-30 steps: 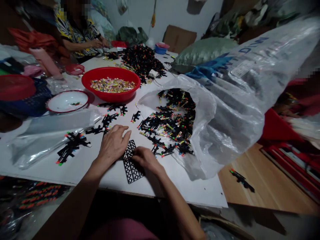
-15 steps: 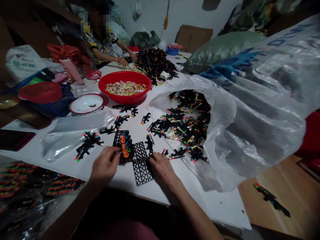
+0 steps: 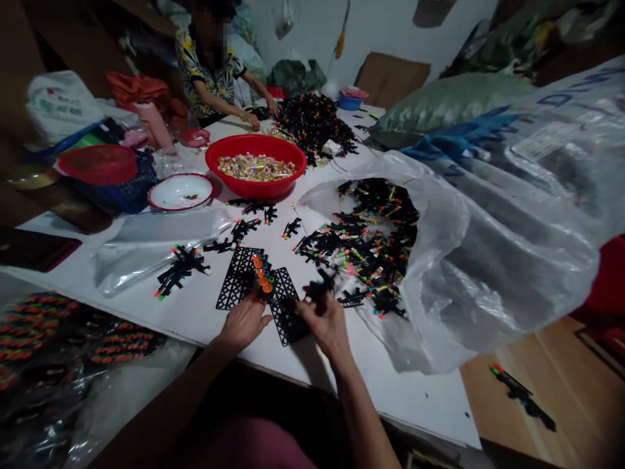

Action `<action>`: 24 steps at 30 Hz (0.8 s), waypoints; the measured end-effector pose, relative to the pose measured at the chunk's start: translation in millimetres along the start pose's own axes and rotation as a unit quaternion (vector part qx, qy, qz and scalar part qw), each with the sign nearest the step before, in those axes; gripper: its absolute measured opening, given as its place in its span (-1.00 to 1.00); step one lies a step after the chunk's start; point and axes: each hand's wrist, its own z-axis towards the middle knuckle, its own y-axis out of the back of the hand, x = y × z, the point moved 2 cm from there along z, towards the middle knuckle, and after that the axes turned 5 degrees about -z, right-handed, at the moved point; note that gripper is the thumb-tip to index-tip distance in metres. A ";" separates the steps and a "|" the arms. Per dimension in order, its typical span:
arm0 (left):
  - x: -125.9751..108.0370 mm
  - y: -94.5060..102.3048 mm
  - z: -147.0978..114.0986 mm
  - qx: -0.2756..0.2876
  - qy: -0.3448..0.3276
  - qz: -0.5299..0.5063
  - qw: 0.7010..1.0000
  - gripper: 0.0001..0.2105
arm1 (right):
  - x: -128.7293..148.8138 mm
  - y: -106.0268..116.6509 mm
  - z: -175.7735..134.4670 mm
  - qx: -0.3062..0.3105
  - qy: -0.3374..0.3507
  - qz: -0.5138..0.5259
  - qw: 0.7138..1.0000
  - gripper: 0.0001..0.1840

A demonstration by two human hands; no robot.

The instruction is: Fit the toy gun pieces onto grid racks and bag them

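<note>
My left hand [image 3: 244,323] lies at the near end of a row of toy pieces with orange discs [image 3: 260,273], thumb spread away and fingertips against the row. Under the row is a black lattice panel [image 3: 234,277]. A second black lattice panel [image 3: 288,286] lies beside it, slanting toward the table edge. Just right of that panel, my right hand [image 3: 326,324] pinches a black toy gun [image 3: 319,286], slightly blurred and raised off the table. More black toy guns [image 3: 183,270] lie loose to the left, and a heap [image 3: 371,241] spills from a plastic sack [image 3: 454,260].
A red basin [image 3: 222,176] of small colourful pieces stands beyond the panels, near a white dish [image 3: 168,195] and clear plastic bags [image 3: 141,247]. A co-worker [image 3: 215,85] reaches into a dark pile [image 3: 317,127] at the far end. The table edge [image 3: 200,345] is near my forearms.
My left hand has shifted right, from beside the row to its near end, baring the left panel. My right hand has lifted a toy gun. The whole view has shifted slightly.
</note>
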 end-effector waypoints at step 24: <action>5.3 13.0 20.8 -0.054 -0.009 -0.022 0.998 -0.76 | -7.9 47.2 94.4 0.044 0.052 -0.466 0.882 -0.73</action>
